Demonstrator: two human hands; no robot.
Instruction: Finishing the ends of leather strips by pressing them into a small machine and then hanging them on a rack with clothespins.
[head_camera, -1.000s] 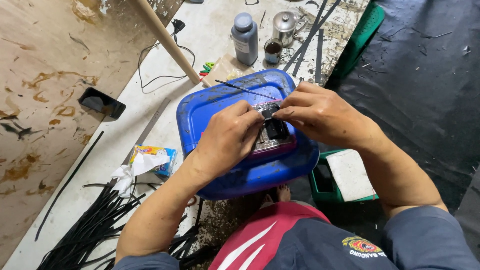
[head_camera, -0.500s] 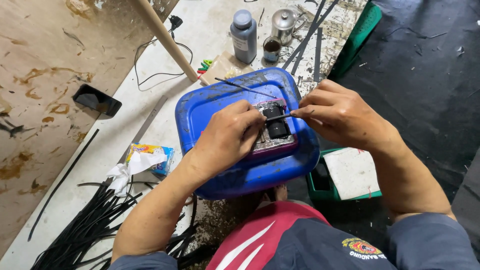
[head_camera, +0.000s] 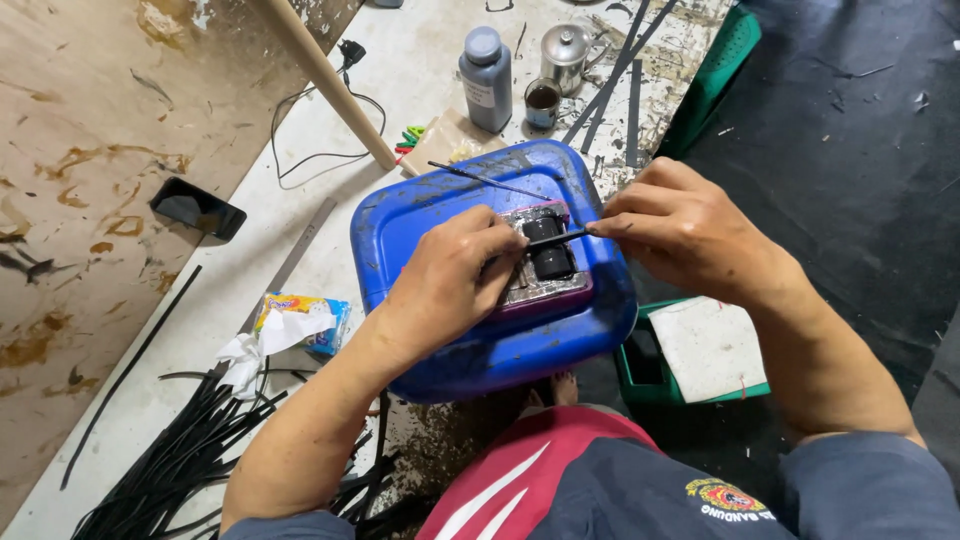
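Since a second ago the right hand has drawn away to the right, pulling a thin black strip out across the small black part. Its fingers pinch the strip's end. The left hand presses closed on that part, atop the metal block on the blue jerrycan. A grey bottle stands on the bench beyond.

One blue canister; one grey bottle; one metal teapot; one phone.
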